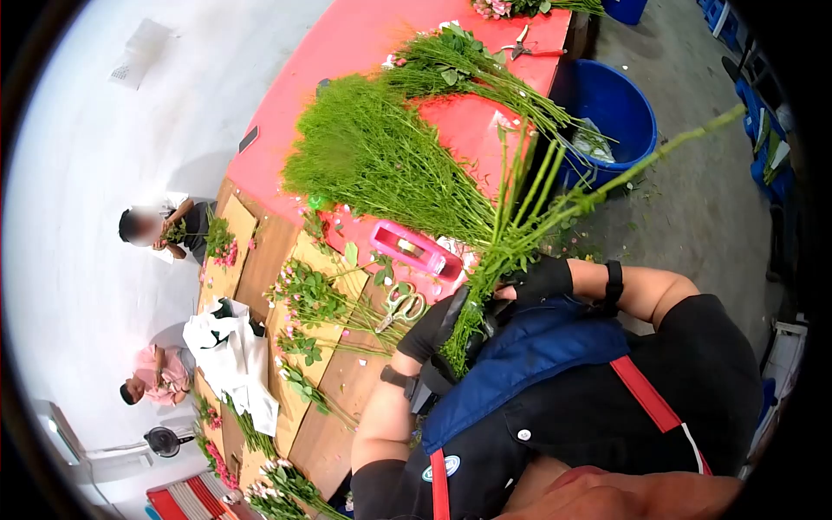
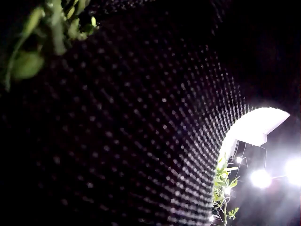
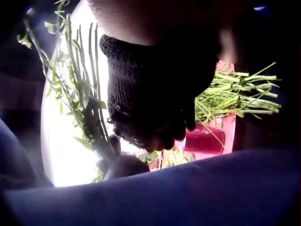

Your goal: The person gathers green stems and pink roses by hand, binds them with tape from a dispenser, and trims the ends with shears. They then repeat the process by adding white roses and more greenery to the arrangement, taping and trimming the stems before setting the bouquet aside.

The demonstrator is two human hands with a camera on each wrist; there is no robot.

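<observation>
In the head view, my left hand (image 1: pixel 438 325), in a black fingerless glove, grips a bunch of leafy green stems (image 1: pixel 511 251) close to my blue apron. Long stem ends slant up to the right over the floor. My right hand (image 1: pixel 542 279), gloved alike, is beside the bunch with fingertips right at the stems. The right wrist view shows its glove (image 3: pixel 146 99) with bent fingers and upright stems (image 3: pixel 91 89) beside it; I cannot tell whether it pinches anything. Dark glove fabric (image 2: pixel 131 117) fills most of the left wrist view, with leaves (image 2: pixel 28 63) at the corner.
A pink tape dispenser (image 1: pixel 416 250) and scissors (image 1: pixel 401 308) lie near my left hand. Feathery greenery (image 1: pixel 364 156) covers the red tabletop (image 1: pixel 295 95), with pruning shears (image 1: pixel 522 45) beyond. A blue bin (image 1: pixel 641 108) stands by the edge. Cut roses (image 1: pixel 312 295) and two people are farther along.
</observation>
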